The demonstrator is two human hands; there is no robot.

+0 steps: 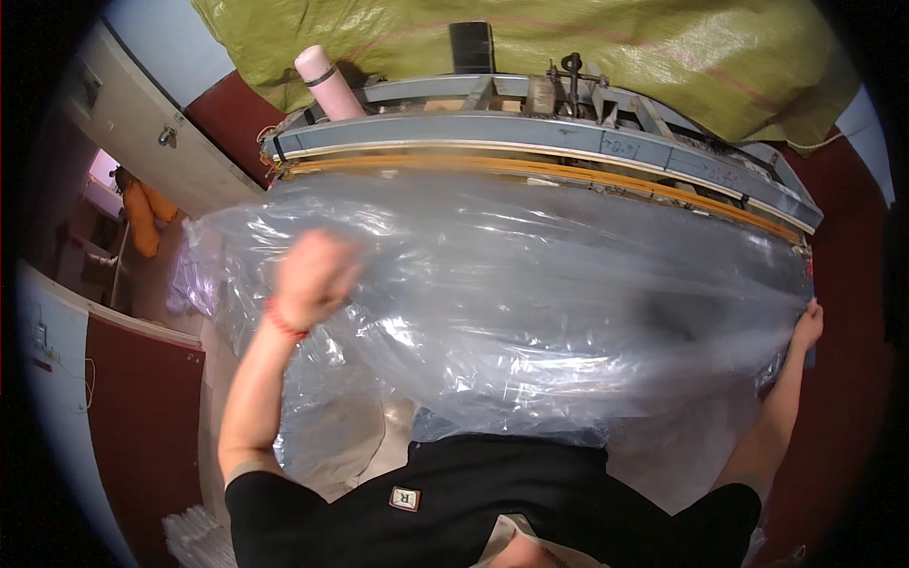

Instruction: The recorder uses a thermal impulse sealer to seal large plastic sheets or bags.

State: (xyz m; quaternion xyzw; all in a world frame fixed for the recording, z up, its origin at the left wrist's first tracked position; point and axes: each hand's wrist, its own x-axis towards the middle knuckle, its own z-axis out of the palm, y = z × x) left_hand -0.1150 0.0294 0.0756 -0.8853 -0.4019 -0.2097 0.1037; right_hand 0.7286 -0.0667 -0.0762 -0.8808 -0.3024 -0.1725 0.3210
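Clear plastic sheeting (511, 369), centre | our right hand (808, 325), three o'clock, pinching its edge | our left hand (317, 275), nine o'clock, blurred, grip we can't tell | even tension should limit creases

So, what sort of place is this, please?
Probably a small workshop where plastic film is handled, though I cannot be certain. A wide sheet of clear plastic film lies before a long grey metal frame, with a yellow-green tarp behind it.
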